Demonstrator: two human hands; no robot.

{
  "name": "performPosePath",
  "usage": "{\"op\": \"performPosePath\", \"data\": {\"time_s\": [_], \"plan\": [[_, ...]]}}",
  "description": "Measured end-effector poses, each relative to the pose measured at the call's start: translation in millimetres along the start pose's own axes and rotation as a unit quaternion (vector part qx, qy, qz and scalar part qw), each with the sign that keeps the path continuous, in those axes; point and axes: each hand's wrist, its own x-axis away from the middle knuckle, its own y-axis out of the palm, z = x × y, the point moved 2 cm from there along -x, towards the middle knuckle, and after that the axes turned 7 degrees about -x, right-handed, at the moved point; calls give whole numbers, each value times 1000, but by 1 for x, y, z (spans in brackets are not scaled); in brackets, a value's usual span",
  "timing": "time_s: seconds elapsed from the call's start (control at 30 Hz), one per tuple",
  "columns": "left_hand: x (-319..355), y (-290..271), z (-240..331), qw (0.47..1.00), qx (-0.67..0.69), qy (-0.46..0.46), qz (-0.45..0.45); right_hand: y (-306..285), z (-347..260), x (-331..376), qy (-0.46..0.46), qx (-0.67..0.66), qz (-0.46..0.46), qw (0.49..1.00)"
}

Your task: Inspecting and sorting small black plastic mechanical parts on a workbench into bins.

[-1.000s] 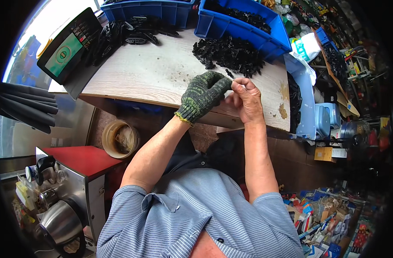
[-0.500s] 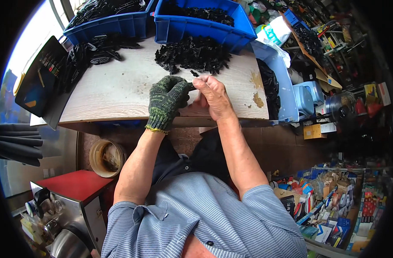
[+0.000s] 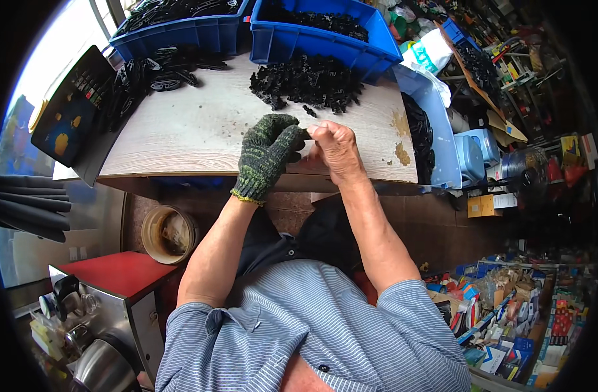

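Observation:
My left hand (image 3: pixel 265 151) wears a dark green and black knitted glove with a yellow-edged cuff. Its fingers are closed in a pinch at the table's near edge. Beside it, my bare right hand (image 3: pixel 339 153) is also closed, with thumb and index fingertips meeting the gloved fingertips. A small dark piece (image 3: pixel 307 133) shows between the two hands, mostly covered by fingers. Just beyond lies one loose small black part (image 3: pixel 309 111). Behind that is a heap of small black jagged parts (image 3: pixel 309 83) on the pale wood-grain table (image 3: pixel 188 130).
Two blue bins, left (image 3: pixel 181 38) and right (image 3: pixel 318 42), hold black parts at the back. Longer black parts (image 3: pixel 171 75) lie at the left near a dark upright board (image 3: pixel 73 121). A pale blue tub (image 3: pixel 446 147) adjoins the table's right. A round bucket (image 3: pixel 168 235) stands below left.
The whole view has shifted slightly, so the table and bins appear farther right. My right hand has turned a little and its fingers curl more. Both hands stay together.

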Motion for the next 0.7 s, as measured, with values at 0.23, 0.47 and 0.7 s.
{"op": "performPosePath", "data": {"time_s": [0.23, 0.47, 0.7], "plan": [[-5, -2, -18, 995, 84, 54, 21, -74, -54, -16, -59, -156, 301, 939], [-1, 3, -13, 997, 41, 61, 5, -74, -27, -19, 45, -33, 269, 962], [-8, -2, -32, 995, -1, 103, -4, -23, -18, -42, 124, 181, 140, 965]]}}
